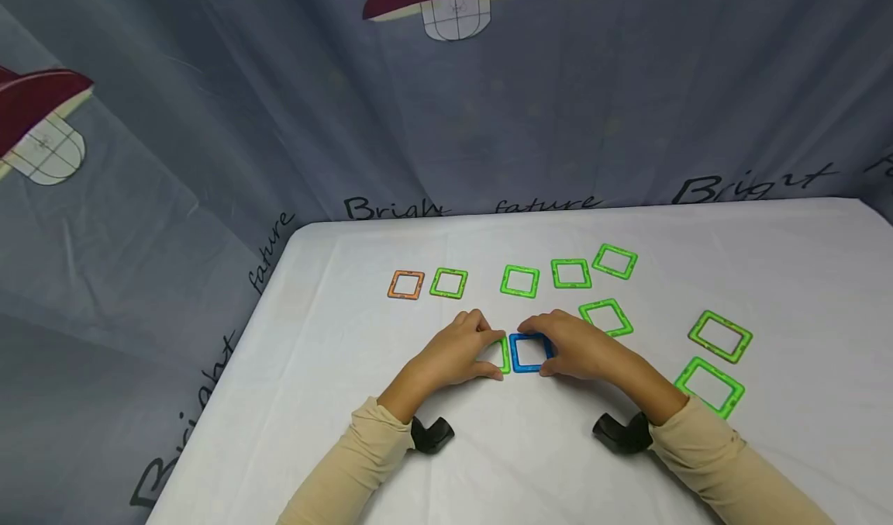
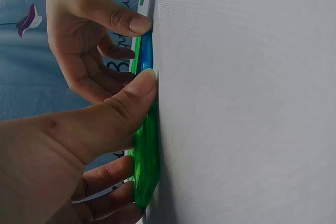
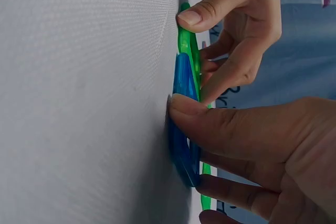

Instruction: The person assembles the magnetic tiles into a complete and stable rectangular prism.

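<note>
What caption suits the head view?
Left hand grips a green frame and right hand a blue frame, side by side on a white tablecloth; an orange frame lies farther back.

Right grip (image 3: 262, 142) pinching blue frame (image 3: 177, 137), left grip (image 3: 251, 22) holding green frame (image 3: 185, 40)

Blue frame (image 1: 515, 354) just beside green frame (image 1: 505, 356), both held.

Soft, even light brightens the white tabletop (image 1: 519, 463) in the head view, leaving the curtain (image 1: 600, 106) past its far edge dimmer and a shadow under the right sleeve (image 1: 725, 451), while both wrist views are duller and greyer, the right showing shadow beside the blue frame (image 3: 177, 142).
</note>
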`<action>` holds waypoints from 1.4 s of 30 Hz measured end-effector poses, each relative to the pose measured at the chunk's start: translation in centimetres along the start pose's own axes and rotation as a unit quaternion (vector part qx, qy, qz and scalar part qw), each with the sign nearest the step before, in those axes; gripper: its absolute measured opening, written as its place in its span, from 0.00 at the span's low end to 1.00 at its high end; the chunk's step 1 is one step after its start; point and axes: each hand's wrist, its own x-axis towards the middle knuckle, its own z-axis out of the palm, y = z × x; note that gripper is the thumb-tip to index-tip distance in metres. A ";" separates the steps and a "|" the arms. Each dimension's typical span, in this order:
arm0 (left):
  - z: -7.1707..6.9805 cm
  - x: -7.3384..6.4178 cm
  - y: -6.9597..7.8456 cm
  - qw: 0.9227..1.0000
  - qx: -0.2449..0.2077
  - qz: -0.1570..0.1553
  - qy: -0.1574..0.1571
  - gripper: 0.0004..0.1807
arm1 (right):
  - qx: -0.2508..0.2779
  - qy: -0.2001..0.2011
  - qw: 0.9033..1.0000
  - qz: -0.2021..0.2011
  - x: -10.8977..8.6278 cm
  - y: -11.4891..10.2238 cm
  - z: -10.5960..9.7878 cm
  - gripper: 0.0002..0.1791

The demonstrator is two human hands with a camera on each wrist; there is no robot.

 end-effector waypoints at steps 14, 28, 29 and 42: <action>-0.3 0.3 0.3 1.000 0.003 -0.004 -0.004 0.34 | -0.006 0.000 1.000 0.001 0.0 -0.2 -0.2 0.33; -0.4 0.2 0.3 1.000 -0.007 -0.013 -0.009 0.36 | -0.008 -0.001 1.000 0.002 -0.1 -0.1 -0.1 0.32; -0.4 0.2 0.2 1.000 -0.010 -0.014 -0.010 0.37 | -0.009 0.000 1.000 0.002 -0.2 -0.1 -0.1 0.32; -2.5 1.1 -4.7 0.995 -0.079 -0.060 0.014 0.48 | -0.016 -0.004 1.000 0.012 -0.3 -0.2 -0.1 0.31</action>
